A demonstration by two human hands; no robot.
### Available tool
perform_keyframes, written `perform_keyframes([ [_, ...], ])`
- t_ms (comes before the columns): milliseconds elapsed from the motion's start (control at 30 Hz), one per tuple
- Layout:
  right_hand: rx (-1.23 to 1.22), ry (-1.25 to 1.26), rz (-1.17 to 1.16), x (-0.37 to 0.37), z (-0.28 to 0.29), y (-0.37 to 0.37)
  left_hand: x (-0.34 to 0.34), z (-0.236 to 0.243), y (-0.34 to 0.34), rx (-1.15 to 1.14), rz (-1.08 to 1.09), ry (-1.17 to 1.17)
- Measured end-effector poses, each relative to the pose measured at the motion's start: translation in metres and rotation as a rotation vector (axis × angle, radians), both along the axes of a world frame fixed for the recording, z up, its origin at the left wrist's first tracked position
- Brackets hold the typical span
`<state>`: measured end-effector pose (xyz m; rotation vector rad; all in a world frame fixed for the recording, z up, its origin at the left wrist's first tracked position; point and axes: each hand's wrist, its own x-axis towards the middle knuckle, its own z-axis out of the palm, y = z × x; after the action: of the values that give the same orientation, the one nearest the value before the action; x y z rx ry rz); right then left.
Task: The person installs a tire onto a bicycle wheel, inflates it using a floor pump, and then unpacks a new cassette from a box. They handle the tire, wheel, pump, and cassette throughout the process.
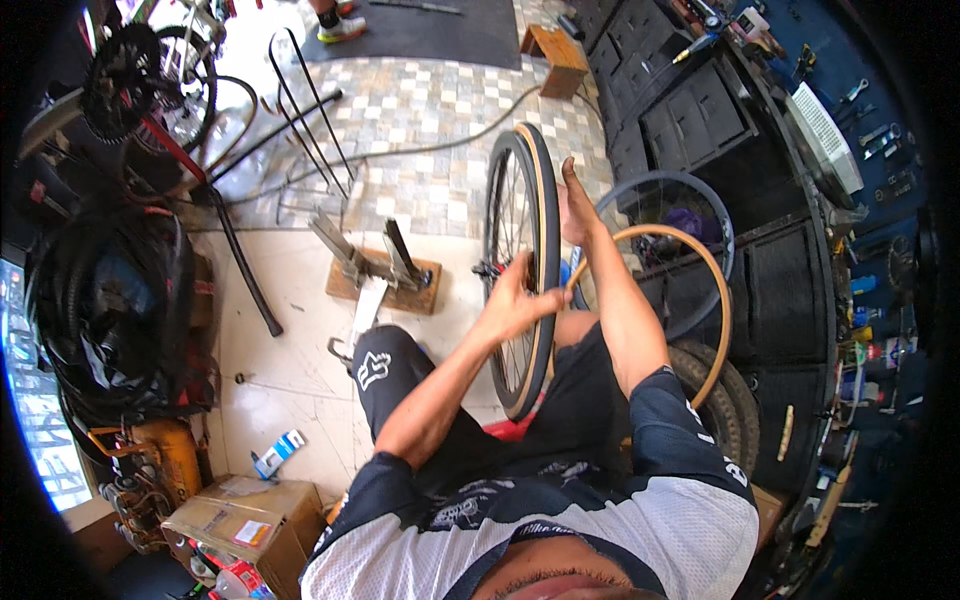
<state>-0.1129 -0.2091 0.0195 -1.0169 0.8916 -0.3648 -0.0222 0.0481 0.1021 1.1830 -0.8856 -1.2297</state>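
The left forearm point(440, 395) slants forward and to the right from a bent elbow, and the left hand point(518, 303) has its thumb stretched out to the right, away from the forward-reaching fingers point(522, 266). The right forearm point(622, 305) runs forward, leaning left, to the right hand point(575, 208), farther forward, unclenched, with one digit pointing ahead. The left knee point(383, 352) is bent.

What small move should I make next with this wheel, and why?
I'd probably bring your right hand in against the upper tyre to steady the wheel. The wheel stands upright in front of you, and your left hand spans the tyre lower down, while your right hand looks open beside it; whether that palm touches is hard to tell.
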Motion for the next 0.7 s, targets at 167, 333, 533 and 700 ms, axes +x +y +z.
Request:
perform_keyframes([
  [167, 0.055, -0.033, -0.126, 0.083, 0.030, -0.051, -0.019, -0.024, 0.020, -0.083, -0.065, 0.047],
  [333, 0.144, -0.182, 0.019, 0.103, 0.061, -0.089, -0.005, -0.039, 0.023, -0.007, -0.065, -0.275],
  [533, 0.214, -0.372, 0.028, 0.109, 0.103, -0.057, 0.041, -0.182, 0.025, 0.014, -0.005, -0.813],
  [700, 0.100, -0.329, 0.005, 0.057, 0.026, 0.006, 0.078, -0.199, -0.035, 0.058, 0.065, -0.948],
])
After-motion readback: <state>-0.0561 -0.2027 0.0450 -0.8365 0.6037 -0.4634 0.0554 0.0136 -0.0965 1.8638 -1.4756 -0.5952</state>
